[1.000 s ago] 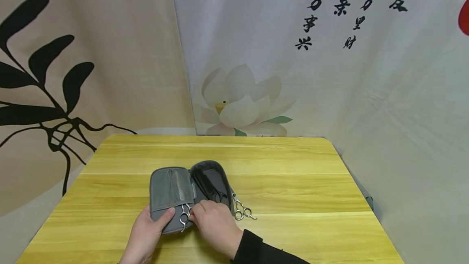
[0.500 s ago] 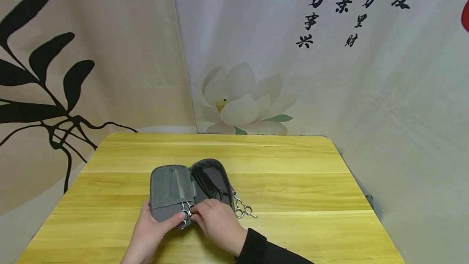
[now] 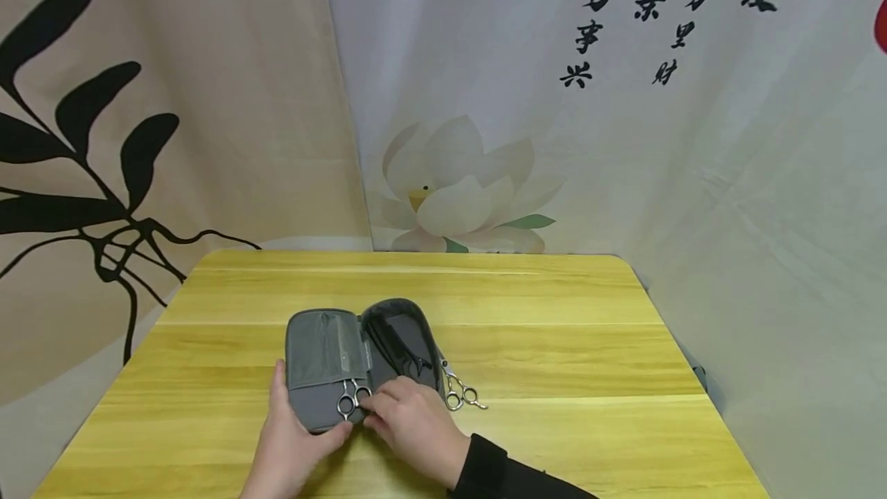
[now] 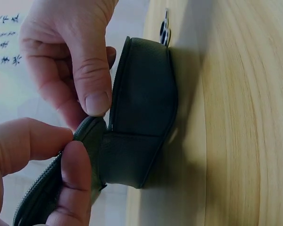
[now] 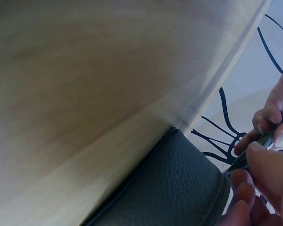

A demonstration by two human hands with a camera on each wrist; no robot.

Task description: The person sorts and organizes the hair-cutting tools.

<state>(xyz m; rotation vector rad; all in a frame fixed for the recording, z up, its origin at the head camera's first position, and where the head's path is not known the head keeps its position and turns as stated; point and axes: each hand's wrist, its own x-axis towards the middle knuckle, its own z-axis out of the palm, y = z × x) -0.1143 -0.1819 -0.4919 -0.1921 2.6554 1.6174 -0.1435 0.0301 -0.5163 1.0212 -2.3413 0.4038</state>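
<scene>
A grey zippered case [image 3: 326, 345] lies unfolded, its left half raised at the front in my left hand [image 3: 294, 437]. That hand pinches the zippered edge [image 4: 42, 179] between thumb and fingers. Silver scissors [image 3: 346, 406] stick out of the pocket in this half, ring handles toward me and blades hidden inside. My right hand [image 3: 419, 426] has its fingertips on the right-hand ring of these scissors, thumb close against the case's edge. In the right wrist view, the case's leathery outer side [image 5: 170, 188] fills the foreground, with the fingers at its edge.
In the case's right half lie long black items [image 3: 391, 345], one with a looped end. A second pair of silver scissors [image 3: 462, 391] protrudes beyond the case's right side. All rests on a wooden table [image 3: 554, 345] backed by a printed cloth [image 3: 485, 60].
The scissors have slid a little deeper into the pocket. My left thumb has moved from the case's inner face, past the scissors' ring, down to the front edge. My right hand stays at the scissors.
</scene>
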